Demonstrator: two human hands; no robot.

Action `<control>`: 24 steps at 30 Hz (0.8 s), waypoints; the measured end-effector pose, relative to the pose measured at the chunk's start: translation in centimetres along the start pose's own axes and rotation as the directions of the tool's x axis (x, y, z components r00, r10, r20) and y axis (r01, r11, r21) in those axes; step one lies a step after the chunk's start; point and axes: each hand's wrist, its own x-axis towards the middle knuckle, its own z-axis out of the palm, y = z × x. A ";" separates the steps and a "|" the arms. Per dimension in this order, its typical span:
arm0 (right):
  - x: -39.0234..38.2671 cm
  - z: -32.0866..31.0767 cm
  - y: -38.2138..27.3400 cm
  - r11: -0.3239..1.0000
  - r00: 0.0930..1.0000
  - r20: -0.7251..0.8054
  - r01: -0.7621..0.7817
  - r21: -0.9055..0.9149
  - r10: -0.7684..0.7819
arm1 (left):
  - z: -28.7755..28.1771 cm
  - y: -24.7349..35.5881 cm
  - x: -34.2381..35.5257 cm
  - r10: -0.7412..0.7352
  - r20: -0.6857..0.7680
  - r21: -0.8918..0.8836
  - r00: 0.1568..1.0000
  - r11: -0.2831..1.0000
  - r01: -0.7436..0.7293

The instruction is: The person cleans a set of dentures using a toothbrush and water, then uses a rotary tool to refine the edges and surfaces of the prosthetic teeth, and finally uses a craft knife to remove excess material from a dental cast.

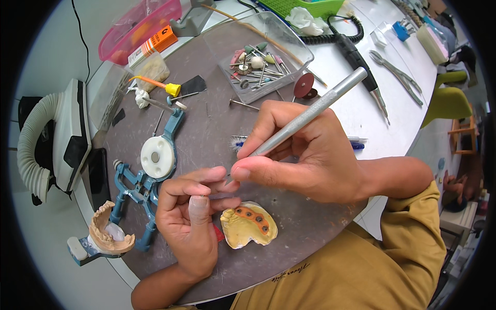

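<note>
Pinching a silver knurled tool [310, 112] in a closed grip, head view, the right hand [315, 160] is hovering just beside the left hand [188, 227]. Left thumb and fingers are curving close together; cannot tell if that grip is holding anything tiny. Yellow dental cast [242, 232] is lying on the bench [310, 227] just right of the left hand, blue articulator [138, 187] standing farther left.

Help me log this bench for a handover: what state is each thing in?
Right hand: closed around the silver tool.
Left hand: fingers bent, grip unclear.
Yellow dental model: set down, unheld.
Blue articulator: swung open.
Clear box: holding loose rotary bits.
Black handpiece: set down; running or not unclear.
Pliers: lying down, handles apart.
</note>
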 end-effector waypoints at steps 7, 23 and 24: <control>0.2 -0.2 -0.2 0.997 0.995 -0.084 -0.058 0.053 0.062 | -0.3 -0.1 -0.2 -0.023 0.026 -0.055 0.999 0.998 0.025; -0.4 -0.1 0.4 0.871 0.916 0.138 0.400 -0.284 -0.376 | 0.2 0.3 -0.5 -0.073 -0.003 -0.087 0.997 0.994 0.073; -0.4 0.0 0.4 0.872 0.918 0.132 0.397 -0.287 -0.374 | 0.2 0.3 -0.4 -0.071 0.003 -0.082 0.997 0.994 0.071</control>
